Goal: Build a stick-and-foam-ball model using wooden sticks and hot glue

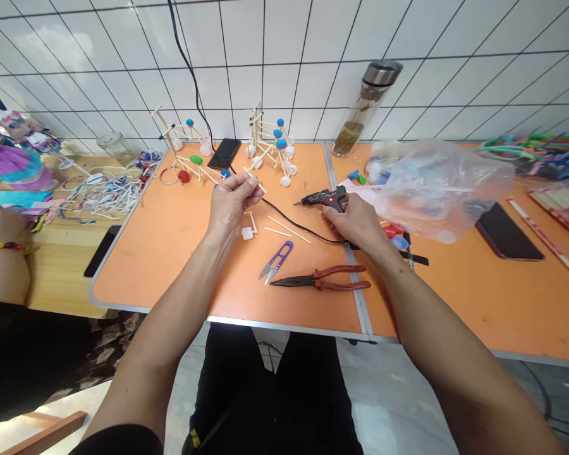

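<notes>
My left hand (pixel 234 201) pinches short wooden sticks (pixel 262 184) that are joined near its fingertips. Wrapped round the handle of a black hot glue gun (pixel 326 199) is my right hand (pixel 348 218); a red light shows on the gun and its nozzle points left, toward the sticks. Below the left hand lies a small white piece with a bent stick joint (pixel 247 233). Loose sticks (pixel 289 229) lie between the hands. Closer to me are purple thread snips (pixel 275 262) and red-handled long-nose pliers (pixel 320 278).
Stick models with blue caps (pixel 268 142) stand along the wall. Further things are a black phone (pixel 224 153), a glass bottle (pixel 355 120), a plastic bag (pixel 436 186) and another phone (pixel 509 232). The gun's cord (pixel 298 226) crosses the table. A person's arm (pixel 2 259) rests at the left.
</notes>
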Tool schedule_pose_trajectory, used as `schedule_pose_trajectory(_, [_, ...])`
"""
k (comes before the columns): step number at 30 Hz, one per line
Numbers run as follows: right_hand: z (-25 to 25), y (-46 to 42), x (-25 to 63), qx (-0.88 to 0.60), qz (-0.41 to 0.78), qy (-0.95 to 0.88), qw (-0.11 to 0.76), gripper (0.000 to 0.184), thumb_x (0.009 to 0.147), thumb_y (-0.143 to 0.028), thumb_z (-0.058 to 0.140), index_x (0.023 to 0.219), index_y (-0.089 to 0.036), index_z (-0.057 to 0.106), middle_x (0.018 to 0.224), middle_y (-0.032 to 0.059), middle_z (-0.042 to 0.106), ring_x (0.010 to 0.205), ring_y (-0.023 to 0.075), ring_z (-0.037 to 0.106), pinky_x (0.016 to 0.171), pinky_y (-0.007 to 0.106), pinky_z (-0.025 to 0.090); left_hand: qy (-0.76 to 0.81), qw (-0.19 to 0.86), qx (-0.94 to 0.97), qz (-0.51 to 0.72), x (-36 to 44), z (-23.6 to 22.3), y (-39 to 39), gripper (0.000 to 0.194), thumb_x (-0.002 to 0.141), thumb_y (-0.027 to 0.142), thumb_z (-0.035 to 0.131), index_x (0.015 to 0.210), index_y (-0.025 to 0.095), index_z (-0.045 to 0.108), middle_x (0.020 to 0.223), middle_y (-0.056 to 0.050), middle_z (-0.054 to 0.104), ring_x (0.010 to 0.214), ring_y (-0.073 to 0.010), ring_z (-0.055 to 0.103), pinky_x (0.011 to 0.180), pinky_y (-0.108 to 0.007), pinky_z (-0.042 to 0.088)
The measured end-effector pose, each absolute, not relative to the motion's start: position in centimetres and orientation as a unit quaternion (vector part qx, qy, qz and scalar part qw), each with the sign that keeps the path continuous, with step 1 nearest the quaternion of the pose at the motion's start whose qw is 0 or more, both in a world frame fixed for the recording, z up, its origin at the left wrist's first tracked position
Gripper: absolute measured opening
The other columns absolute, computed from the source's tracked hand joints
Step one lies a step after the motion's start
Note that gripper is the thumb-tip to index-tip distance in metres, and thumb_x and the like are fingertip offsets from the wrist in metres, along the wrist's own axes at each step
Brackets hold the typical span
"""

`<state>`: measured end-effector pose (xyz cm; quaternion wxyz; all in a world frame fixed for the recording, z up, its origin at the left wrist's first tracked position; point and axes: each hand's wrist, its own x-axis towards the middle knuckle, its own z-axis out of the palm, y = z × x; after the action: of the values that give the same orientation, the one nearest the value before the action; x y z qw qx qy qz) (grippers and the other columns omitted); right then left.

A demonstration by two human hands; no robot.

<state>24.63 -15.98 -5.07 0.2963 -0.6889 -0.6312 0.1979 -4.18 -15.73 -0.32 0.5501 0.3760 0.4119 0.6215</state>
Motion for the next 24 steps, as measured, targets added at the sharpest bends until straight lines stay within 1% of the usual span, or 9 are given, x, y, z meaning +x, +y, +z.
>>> schedule_pose_trajectory(2, [-4.6, -16.1, 25.1, -0.729, 0.138, -0.633, 0.222, 0.034, 0.094, -0.053, 0.072, 0.1, -0.02, 0.067, 0.106, 0.02, 0.08, 0.1, 0.0356, 0.074, 0.084, 0.044, 0.056, 0.415, 0.55, 0.376, 0.62, -4.2, -0.3, -15.8, 0.031, 0.076, 0.034, 0.101, 0.083, 0.019, 0.075, 0.078, 0.001, 0.076, 0.068, -0.0078, 0.072, 0.068, -0.018, 0.059])
schedule_pose_trajectory(5, [-3.2, -16.8, 25.2, -0.758, 0.101, -0.63, 0.133, 0.042, 0.097, -0.059, 0.069, 0.107, -0.018, 0.074, 0.11, 0.0217, 0.081, 0.105, 0.0392, 0.074, 0.083, 0.044, 0.053, 0.415, 0.552, 0.371, 0.62, -4.2, -0.1, -15.7, 0.033, 0.075, 0.035, 0.103, 0.084, 0.019, 0.075, 0.077, 0.002, 0.076, 0.067, -0.0078, 0.071, 0.067, -0.018, 0.058])
schedule_pose_trajectory(7, [-2.1, -17.7, 24.6, -0.761, 0.056, -0.637, 0.112, 0.038, 0.098, -0.053, 0.07, 0.112, -0.018, 0.077, 0.113, 0.0217, 0.081, 0.105, 0.0393, 0.074, 0.082, 0.044, 0.051, 0.418, 0.553, 0.369, 0.619, -4.2, 0.0, -15.7, 0.034, 0.075, 0.035, 0.103, 0.083, 0.019, 0.074, 0.076, 0.002, 0.076, 0.066, -0.0079, 0.071, 0.066, -0.018, 0.057])
schedule_pose_trajectory(9, [-1.1, -18.8, 23.1, -0.726, 0.011, -0.674, 0.133, 0.028, 0.1, -0.041, 0.069, 0.116, -0.019, 0.078, 0.119, 0.0203, 0.081, 0.107, 0.0378, 0.073, 0.08, 0.042, 0.049, 0.416, 0.555, 0.369, 0.619, -4.3, 0.0, -15.6, 0.036, 0.074, 0.036, 0.104, 0.083, 0.019, 0.074, 0.075, 0.002, 0.075, 0.066, -0.0081, 0.071, 0.065, -0.019, 0.057])
schedule_pose_trajectory(12, [0.0, -20.1, 19.6, -0.592, 0.046, -0.793, 0.136, 0.024, 0.107, -0.024, 0.056, 0.119, -0.023, 0.077, 0.124, 0.0135, 0.083, 0.109, 0.0314, 0.074, 0.079, 0.038, 0.045, 0.409, 0.556, 0.373, 0.62, -4.3, 0.0, -15.5, 0.038, 0.072, 0.038, 0.105, 0.083, 0.019, 0.074, 0.075, 0.002, 0.075, 0.066, -0.0083, 0.071, 0.065, -0.019, 0.057])
schedule_pose_trajectory(14, [0.3, -20.5, 17.1, -0.502, 0.058, -0.86, 0.076, 0.024, 0.11, -0.022, 0.051, 0.114, -0.021, 0.075, 0.118, 0.0133, 0.082, 0.106, 0.0296, 0.074, 0.076, 0.036, 0.041, 0.412, 0.552, 0.374, 0.621, -4.4, -0.1, -15.5, 0.039, 0.071, 0.039, 0.106, 0.083, 0.019, 0.074, 0.075, 0.002, 0.076, 0.066, -0.0083, 0.071, 0.064, -0.018, 0.057])
schedule_pose_trajectory(17, [0.3, -20.1, 14.6, -0.459, 0.02, -0.888, -0.022, 0.027, 0.11, -0.013, 0.046, 0.118, -0.016, 0.072, 0.118, 0.0161, 0.081, 0.104, 0.0305, 0.075, 0.068, 0.037, 0.034, 0.423, 0.546, 0.369, 0.621, -4.5, -0.1, -15.5, 0.037, 0.073, 0.038, 0.104, 0.082, 0.019, 0.073, 0.075, 0.002, 0.076, 0.066, -0.0082, 0.072, 0.064, -0.018, 0.056])
schedule_pose_trajectory(20, [-0.1, -19.4, 13.6, -0.439, -0.012, -0.896, -0.068, 0.031, 0.11, -0.011, 0.044, 0.126, -0.014, 0.07, 0.12, 0.0191, 0.08, 0.106, 0.0336, 0.076, 0.068, 0.038, 0.036, 0.422, 0.548, 0.365, 0.623, -4.6, -0.2, -15.4, 0.034, 0.075, 0.036, 0.103, 0.081, 0.019, 0.073, 0.076, 0.002, 0.076, 0.066, -0.0082, 0.072, 0.065, -0.019, 0.057])
schedule_pose_trajectory(24, [-0.8, -18.5, 13.2, -0.425, -0.018, -0.9, -0.091, 0.034, 0.111, -0.012, 0.041, 0.131, -0.014, 0.068, 0.118, 0.0215, 0.08, 0.108, 0.0363, 0.078, 0.073, 0.039, 0.042, 0.409, 0.553, 0.362, 0.629, -4.6, -0.2, -15.3, 0.032, 0.076, 0.034, 0.102, 0.082, 0.019, 0.075, 0.076, 0.002, 0.075, 0.066, -0.0079, 0.071, 0.064, -0.019, 0.057])
